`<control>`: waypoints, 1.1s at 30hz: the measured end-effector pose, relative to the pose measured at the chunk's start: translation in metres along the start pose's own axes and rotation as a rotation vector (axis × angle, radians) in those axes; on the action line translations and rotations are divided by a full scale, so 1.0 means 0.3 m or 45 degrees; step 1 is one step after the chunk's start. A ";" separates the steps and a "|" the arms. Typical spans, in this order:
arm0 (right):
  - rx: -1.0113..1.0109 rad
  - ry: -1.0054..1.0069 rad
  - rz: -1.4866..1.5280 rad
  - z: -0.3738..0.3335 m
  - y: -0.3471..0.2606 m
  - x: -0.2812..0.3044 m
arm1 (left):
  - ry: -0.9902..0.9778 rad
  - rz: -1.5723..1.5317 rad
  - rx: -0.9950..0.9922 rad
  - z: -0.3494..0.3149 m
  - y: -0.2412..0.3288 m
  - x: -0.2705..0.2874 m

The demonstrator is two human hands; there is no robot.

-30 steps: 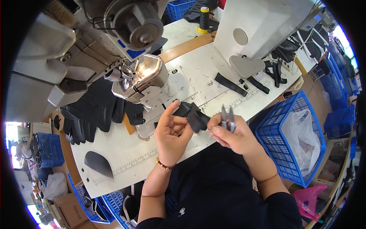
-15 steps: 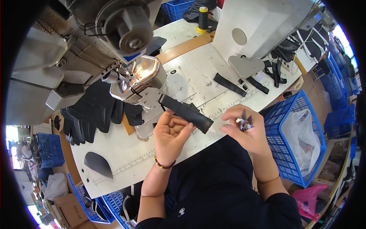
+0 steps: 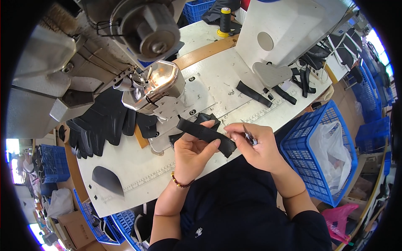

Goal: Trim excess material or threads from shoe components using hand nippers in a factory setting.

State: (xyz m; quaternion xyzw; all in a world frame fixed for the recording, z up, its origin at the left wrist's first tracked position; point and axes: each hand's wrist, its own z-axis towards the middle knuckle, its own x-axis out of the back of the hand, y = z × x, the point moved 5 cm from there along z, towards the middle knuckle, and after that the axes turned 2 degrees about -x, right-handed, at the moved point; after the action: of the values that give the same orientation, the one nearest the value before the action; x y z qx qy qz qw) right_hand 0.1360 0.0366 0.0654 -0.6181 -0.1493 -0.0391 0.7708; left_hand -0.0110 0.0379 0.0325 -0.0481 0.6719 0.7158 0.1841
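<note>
Left hand [image 3: 193, 152] gripping black strap [image 3: 206, 134] before sewing machine [image 3: 153, 85]; right hand [image 3: 256, 147] pinching snips [image 3: 248, 136] at strap's end. Strips [image 3: 253, 93] on surface [image 3: 217, 79] untouched.

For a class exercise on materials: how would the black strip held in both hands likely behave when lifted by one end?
The black strip probably droops; it already bends between the left hand and right hand. It looks thin, so likely light. Unlikely to roll, being flat.

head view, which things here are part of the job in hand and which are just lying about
In hand: black strap, left hand, right hand, small metal tool.
Lying about: thread spool, black strips, blue basket, pile of black pieces.
</note>
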 end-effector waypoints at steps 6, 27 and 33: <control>0.020 0.068 0.416 -0.037 -0.023 0.026 | 0.177 0.082 -0.120 -0.003 -0.007 0.032; -0.599 -0.338 0.741 -0.064 0.061 -0.110 | 0.181 0.015 -0.032 -0.020 0.024 0.018; 0.072 0.096 -0.124 -0.024 -0.021 -0.021 | 0.241 0.068 0.000 -0.025 0.033 0.007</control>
State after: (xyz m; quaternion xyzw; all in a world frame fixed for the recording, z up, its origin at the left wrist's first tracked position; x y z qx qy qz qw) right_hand 0.1298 0.0273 0.0682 -0.5863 -0.1510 -0.0956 0.7901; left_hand -0.0175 0.0308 0.0406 -0.0978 0.6873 0.7127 0.1007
